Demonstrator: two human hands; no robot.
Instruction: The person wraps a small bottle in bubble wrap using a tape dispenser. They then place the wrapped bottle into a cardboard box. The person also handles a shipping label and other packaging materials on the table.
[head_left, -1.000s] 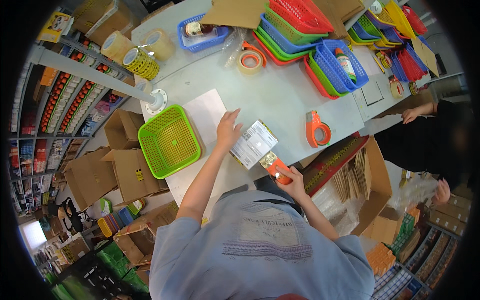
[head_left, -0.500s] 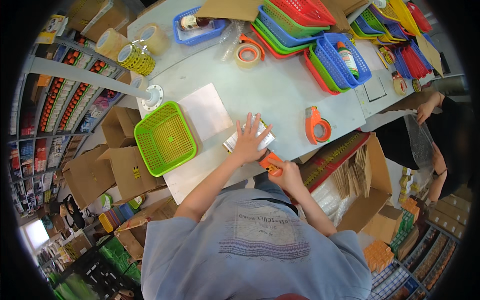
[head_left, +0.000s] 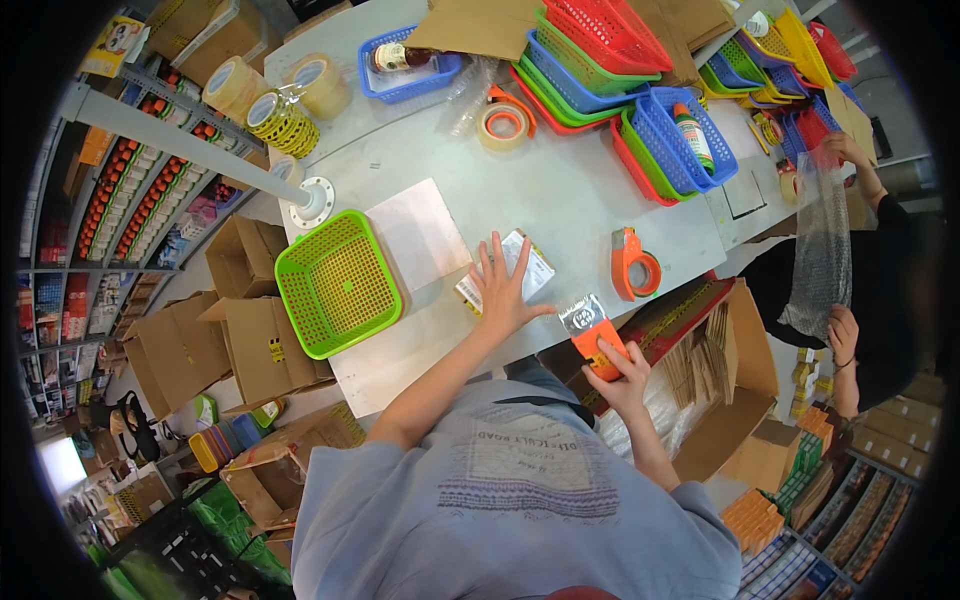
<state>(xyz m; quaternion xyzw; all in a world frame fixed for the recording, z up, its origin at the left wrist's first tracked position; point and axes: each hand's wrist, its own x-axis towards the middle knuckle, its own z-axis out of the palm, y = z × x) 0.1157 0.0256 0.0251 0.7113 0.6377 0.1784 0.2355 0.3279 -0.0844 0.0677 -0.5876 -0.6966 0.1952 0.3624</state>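
My left hand (head_left: 497,297) lies with fingers spread on a small parcel (head_left: 536,264) with a white printed label, near the front edge of the table. The palm and fingers cover part of the parcel. Just right of it and apart from it, my right hand (head_left: 624,378) grips an orange tape dispenser (head_left: 596,340), whose end shows a shiny strip with print. To the left stands a green plastic basket (head_left: 397,300) with nothing in it. A white sheet (head_left: 420,222) lies between the basket and the parcel.
A second orange tape dispenser (head_left: 634,265) lies to the right on the table (head_left: 560,190). Stacked colored baskets (head_left: 600,50) and tape rolls (head_left: 322,88) stand at the back. A metal post (head_left: 200,155) crosses the left. An open carton (head_left: 745,400) stands below the table; another person's hand (head_left: 843,330) holds bubble wrap.
My right hand has drawn the tape dispenser away from the parcel, to the right and toward me, and turned it up. My left hand stays on the parcel. The other person's bubble wrap has moved.
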